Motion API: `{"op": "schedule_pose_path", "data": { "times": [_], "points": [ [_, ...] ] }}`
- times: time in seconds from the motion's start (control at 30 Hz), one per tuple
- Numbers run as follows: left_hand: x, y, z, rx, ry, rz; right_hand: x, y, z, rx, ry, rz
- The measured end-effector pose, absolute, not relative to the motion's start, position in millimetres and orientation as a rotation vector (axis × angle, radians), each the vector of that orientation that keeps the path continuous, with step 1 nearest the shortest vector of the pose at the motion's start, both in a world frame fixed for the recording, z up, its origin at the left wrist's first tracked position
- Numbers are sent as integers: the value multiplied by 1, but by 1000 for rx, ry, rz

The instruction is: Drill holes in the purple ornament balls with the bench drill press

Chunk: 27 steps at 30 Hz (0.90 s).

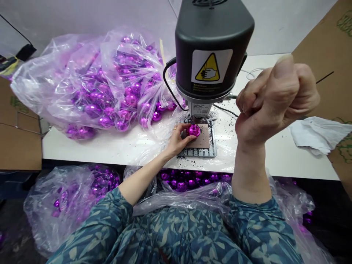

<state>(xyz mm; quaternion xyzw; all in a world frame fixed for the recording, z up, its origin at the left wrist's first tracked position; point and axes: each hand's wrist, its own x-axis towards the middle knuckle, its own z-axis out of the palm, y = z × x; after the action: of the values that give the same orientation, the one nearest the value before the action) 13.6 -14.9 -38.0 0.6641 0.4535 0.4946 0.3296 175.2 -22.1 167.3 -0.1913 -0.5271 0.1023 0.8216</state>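
My left hand (178, 140) pinches a shiny purple faceted ball (194, 130) between thumb and fingers. The ball rests on a brown board (202, 137) lying on the slotted metal base (213, 150) of a small bench drill press. Above it hangs the press's black head (213, 40), which hides the tool's tip. My right hand (277, 97) is raised at the right of the head, closed in a fist around the press's lever (232, 97). Most of that lever is hidden by the fingers.
A large clear bag (107, 84) of purple balls lies on the white table (110, 146) at left. More balls (187, 180) sit in plastic below the front edge. Dark shavings surround the base. A white cloth (316, 134) and cardboard (327, 47) are at right.
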Motion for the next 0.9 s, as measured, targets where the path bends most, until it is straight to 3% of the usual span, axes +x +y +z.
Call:
{"op": "schedule_pose_path", "data": {
  "times": [0.9],
  "points": [
    [25, -24, -32, 1877, 1121, 1247, 179, -18, 129, -280, -1141, -16]
  ]
}}
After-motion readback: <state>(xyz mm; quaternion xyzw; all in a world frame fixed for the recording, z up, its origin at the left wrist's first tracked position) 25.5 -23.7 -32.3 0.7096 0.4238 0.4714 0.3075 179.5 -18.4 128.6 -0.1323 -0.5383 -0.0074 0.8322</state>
